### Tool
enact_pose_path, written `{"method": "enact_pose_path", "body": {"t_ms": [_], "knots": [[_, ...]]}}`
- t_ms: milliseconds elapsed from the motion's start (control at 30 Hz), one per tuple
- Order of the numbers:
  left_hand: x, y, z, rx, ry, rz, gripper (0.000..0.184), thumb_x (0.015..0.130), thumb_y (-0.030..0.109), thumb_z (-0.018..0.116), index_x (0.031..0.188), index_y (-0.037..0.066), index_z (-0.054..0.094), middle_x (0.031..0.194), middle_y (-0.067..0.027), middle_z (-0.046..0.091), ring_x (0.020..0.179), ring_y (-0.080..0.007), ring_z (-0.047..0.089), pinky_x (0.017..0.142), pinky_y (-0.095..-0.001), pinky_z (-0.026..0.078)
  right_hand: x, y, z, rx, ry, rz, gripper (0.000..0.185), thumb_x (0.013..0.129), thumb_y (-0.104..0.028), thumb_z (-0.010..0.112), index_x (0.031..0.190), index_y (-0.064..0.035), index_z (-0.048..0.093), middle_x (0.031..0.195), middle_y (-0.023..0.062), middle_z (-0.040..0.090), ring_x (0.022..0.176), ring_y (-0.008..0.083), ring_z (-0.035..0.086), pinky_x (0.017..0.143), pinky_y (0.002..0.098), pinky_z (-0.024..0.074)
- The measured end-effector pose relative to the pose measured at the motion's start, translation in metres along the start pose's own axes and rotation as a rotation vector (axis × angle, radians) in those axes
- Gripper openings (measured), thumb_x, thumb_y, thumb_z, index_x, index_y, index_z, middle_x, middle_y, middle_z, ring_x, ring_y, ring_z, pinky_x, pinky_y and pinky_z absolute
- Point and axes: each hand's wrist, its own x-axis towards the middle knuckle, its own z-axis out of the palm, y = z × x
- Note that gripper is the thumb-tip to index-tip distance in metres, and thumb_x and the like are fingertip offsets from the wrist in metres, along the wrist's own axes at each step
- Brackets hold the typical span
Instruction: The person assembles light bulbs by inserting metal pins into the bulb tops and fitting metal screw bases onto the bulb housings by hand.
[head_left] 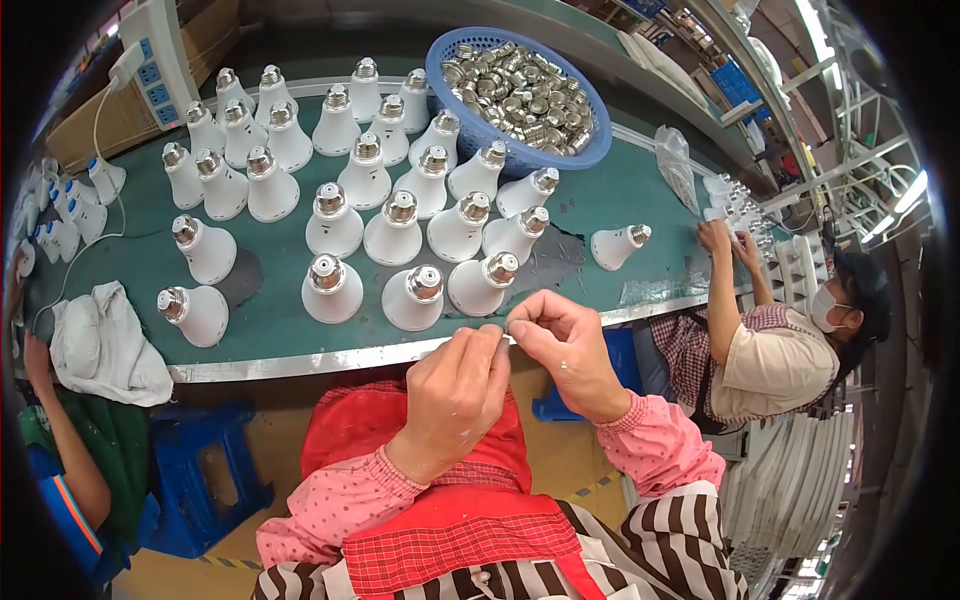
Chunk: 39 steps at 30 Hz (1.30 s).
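Observation:
My left hand (455,392) and my right hand (568,350) meet at the front edge of the green work table. Fingertips of both are pinched close together around something too small to make out. Just beyond them stand white light bulbs with silver screw caps, the nearest being one bulb (483,284) and its neighbour (413,297). Several more rows of such bulbs, mostly cap up, spread behind these. A single bulb (620,246) lies tilted to the right of my right hand.
At the back, a blue plastic basket (597,150) holds many loose metal caps. A clear plastic bag (676,168) lies right of it. A masked co-worker (770,360) handles parts at the right; another person's arm (75,440) shows at left, near a white cloth (115,350) and a blue stool (205,480).

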Motion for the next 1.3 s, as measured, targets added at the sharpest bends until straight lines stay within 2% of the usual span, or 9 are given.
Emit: {"method": "enact_pose_path", "body": {"t_ms": [133, 400, 533, 633, 667, 900, 1033, 1133, 1300], "knots": [[0.001, 0.001, -0.005, 0.012, 0.02, -0.007, 0.021, 0.083, -0.004, 0.076, 0.101, 0.001, 0.066, 0.081, -0.0098, 0.059, 0.063, -0.0274, 0.064, 0.057, -0.0398, 0.051, -0.001, 0.004, 0.004, -0.095, -0.038, -0.069, 0.011, 0.102, -0.007, 0.069, 0.108, 0.0017, 0.068, 0.096, -0.0023, 0.066, 0.082, 0.0029, 0.054, 0.071, 0.0209, 0.0445], [0.003, -0.012, -0.019, -0.314, 0.025, -0.344, 0.005, 0.096, -0.002, 0.07, 0.1, 0.001, 0.069, 0.076, 0.0, 0.065, 0.06, -0.0023, 0.055, 0.052, -0.0223, 0.041, 0.005, 0.006, -0.001, -0.149, -0.086, -0.025, 0.009, 0.102, -0.003, 0.069, 0.108, 0.0035, 0.068, 0.097, -0.0014, 0.068, 0.085, 0.0026, 0.058, 0.073, 0.0205, 0.0484], [-0.008, -0.026, -0.06, -0.486, -0.098, -0.624, 0.009, 0.1, -0.004, 0.064, 0.109, -0.004, 0.067, 0.089, -0.0072, 0.073, 0.068, -0.0057, 0.064, 0.06, -0.021, 0.051, -0.004, 0.01, -0.004, -0.169, -0.064, -0.008, 0.009, 0.102, -0.003, 0.068, 0.108, 0.0034, 0.068, 0.093, -0.0033, 0.066, 0.082, 0.0009, 0.055, 0.07, 0.0203, 0.0445], [-0.014, -0.027, -0.089, -0.607, -0.039, -0.708, 0.011, 0.1, -0.004, 0.064, 0.11, -0.007, 0.067, 0.092, -0.0125, 0.074, 0.072, -0.0089, 0.066, 0.064, -0.0223, 0.053, -0.01, 0.012, -0.001, -0.155, -0.043, 0.01, 0.01, 0.101, -0.007, 0.069, 0.107, 0.0011, 0.069, 0.089, -0.0036, 0.065, 0.078, 0.002, 0.053, 0.069, 0.0206, 0.0438], [-0.018, -0.029, -0.098, -0.603, -0.032, -0.726, 0.008, 0.1, -0.002, 0.066, 0.107, -0.005, 0.069, 0.087, -0.0071, 0.074, 0.075, -0.006, 0.067, 0.064, -0.0202, 0.053, -0.011, 0.014, 0.0, -0.152, -0.041, 0.015, 0.01, 0.101, -0.009, 0.07, 0.106, 0.0, 0.069, 0.087, -0.0035, 0.065, 0.076, 0.0026, 0.053, 0.069, 0.0209, 0.0441], [-0.065, -0.056, -0.13, -0.35, -0.136, -0.775, 0.003, 0.098, -0.001, 0.069, 0.098, -0.003, 0.072, 0.082, -0.001, 0.071, 0.072, -0.0046, 0.063, 0.063, -0.0215, 0.05, -0.022, 0.04, 0.009, -0.264, -0.138, 0.017, 0.008, 0.1, -0.003, 0.069, 0.106, 0.0034, 0.069, 0.091, -0.0012, 0.067, 0.079, 0.0038, 0.055, 0.068, 0.0224, 0.0455], [-0.094, -0.07, -0.128, -0.196, -0.226, -0.846, 0.003, 0.096, -0.001, 0.07, 0.096, -0.002, 0.073, 0.081, 0.0011, 0.068, 0.073, -0.0023, 0.059, 0.065, -0.0216, 0.048, -0.023, 0.073, 0.032, -0.521, -0.269, -0.142, 0.007, 0.094, -0.003, 0.073, 0.1, 0.0002, 0.072, 0.087, 0.0054, 0.066, 0.074, 0.0098, 0.058, 0.066, 0.0278, 0.0475], [-0.11, -0.075, -0.122, -0.156, -0.229, -0.821, 0.004, 0.095, 0.0, 0.072, 0.096, -0.002, 0.074, 0.076, 0.0007, 0.068, 0.071, -0.0028, 0.059, 0.064, -0.023, 0.048, -0.019, 0.105, 0.042, -0.613, -0.361, -0.193, 0.008, 0.091, -0.004, 0.071, 0.099, -0.0004, 0.071, 0.092, 0.0154, 0.068, 0.078, 0.0282, 0.067, 0.07, 0.0387, 0.0533], [-0.13, -0.075, -0.112, -0.141, -0.272, -0.775, 0.009, 0.094, 0.004, 0.073, 0.098, -0.003, 0.075, 0.076, -0.0042, 0.071, 0.069, -0.006, 0.062, 0.063, -0.026, 0.051, -0.01, 0.161, 0.064, -0.857, -0.356, -0.371, 0.011, 0.088, -0.007, 0.074, 0.097, -0.0008, 0.07, 0.095, 0.0174, 0.066, 0.083, 0.0397, 0.068, 0.072, 0.0469, 0.0546]]}}
